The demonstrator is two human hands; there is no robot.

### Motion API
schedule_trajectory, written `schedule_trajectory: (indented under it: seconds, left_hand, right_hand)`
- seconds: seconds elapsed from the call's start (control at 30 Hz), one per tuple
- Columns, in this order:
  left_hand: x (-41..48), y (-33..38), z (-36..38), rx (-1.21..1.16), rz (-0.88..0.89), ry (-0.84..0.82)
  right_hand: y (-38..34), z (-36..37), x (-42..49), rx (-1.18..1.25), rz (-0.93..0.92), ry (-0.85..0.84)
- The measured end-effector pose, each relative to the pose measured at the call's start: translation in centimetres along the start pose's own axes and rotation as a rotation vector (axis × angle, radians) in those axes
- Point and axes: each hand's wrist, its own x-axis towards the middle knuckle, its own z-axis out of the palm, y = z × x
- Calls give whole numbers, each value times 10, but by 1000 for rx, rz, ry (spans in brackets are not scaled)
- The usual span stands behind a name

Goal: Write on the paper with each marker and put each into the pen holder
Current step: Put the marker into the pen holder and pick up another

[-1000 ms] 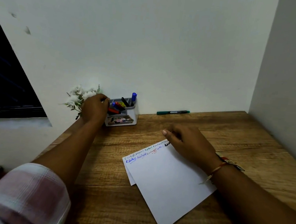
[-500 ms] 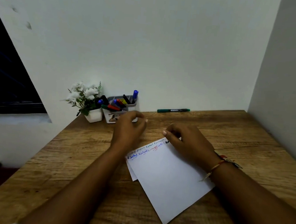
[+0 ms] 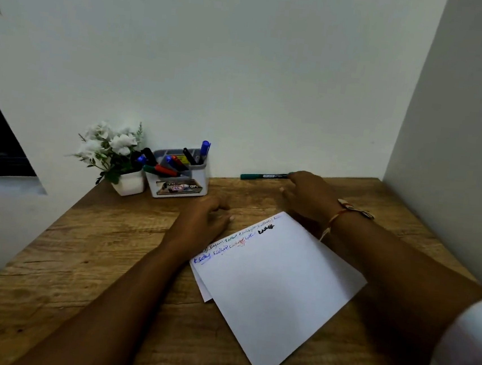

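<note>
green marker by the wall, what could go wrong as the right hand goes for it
The green marker lies flat against the wall, and the right hand meets only its end, so it may roll or skid away. The wrist is above the paper corner and could drag it. The pen holder looks crowded, so insertion may jam.

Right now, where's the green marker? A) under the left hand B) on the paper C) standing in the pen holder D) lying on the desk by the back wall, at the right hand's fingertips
D: the green marker lies flat on the desk along the wall, right of the pen holder, with the right hand reaching its end.
</note>
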Motion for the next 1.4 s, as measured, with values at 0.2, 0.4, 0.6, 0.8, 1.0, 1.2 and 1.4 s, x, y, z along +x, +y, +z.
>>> schedule_trajectory:
  seconds: [0.2,0.4,0.6,0.8,1.0,1.2,1.4]
  left_hand:
    - [2,-7,6,-44,-22,5]
    - [2,-10,9,-75,-15,23]
    - [3,-12,11,-70,-21,26]
    - [3,-10,10,-87,-35,27]
    - [2,-6,8,-78,-53,23]
    - [2,4,4,-80,-47,122]
    - [1,20,-1,-17,176,215]
  right_hand:
    - [22,12,42,-51,27,-72]
    - [30,30,64,-106,18,-73]
    - [41,40,80,-154,26,-17]
    - [40,39,74,-131,29,-6]
    - [23,10,39,68,-8,47]
    - [-1,-26,-23,369,-69,132]
    - [-15,-36,-72,900,-29,122]
